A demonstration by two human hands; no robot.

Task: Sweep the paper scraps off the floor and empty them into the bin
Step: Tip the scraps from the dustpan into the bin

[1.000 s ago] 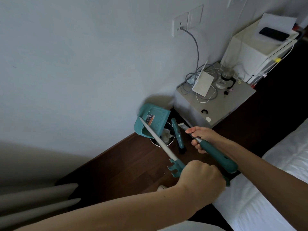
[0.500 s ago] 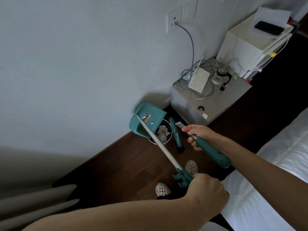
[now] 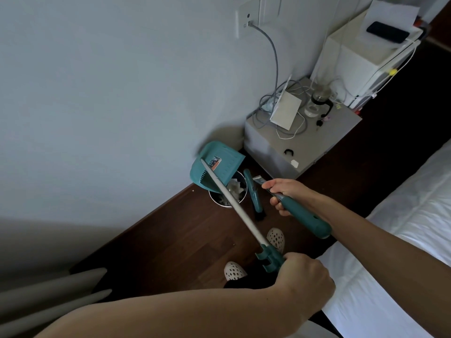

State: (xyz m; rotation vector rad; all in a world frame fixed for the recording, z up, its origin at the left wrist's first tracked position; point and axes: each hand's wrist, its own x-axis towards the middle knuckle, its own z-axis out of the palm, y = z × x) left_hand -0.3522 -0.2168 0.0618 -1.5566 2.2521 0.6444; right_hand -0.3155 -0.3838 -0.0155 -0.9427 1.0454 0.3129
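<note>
My left hand (image 3: 306, 280) grips the dustpan (image 3: 216, 164) pole, pan tipped over the bin (image 3: 228, 192) holding scraps (image 3: 235, 187), while my right hand (image 3: 284, 192) grips the broom (image 3: 253, 193) handle, head on floor.

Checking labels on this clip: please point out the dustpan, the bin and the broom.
dustpan (image 3: 220, 164): head view, on its teal scoop.
bin (image 3: 214, 200): head view, on its rim.
broom (image 3: 255, 193): head view, on its teal head.

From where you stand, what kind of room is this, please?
Most likely a bedroom: a bed with white quilted bedding on the right, a low grey bedside cabinet strewn with charging cables against the wall, and dark brown wooden flooring.
</note>
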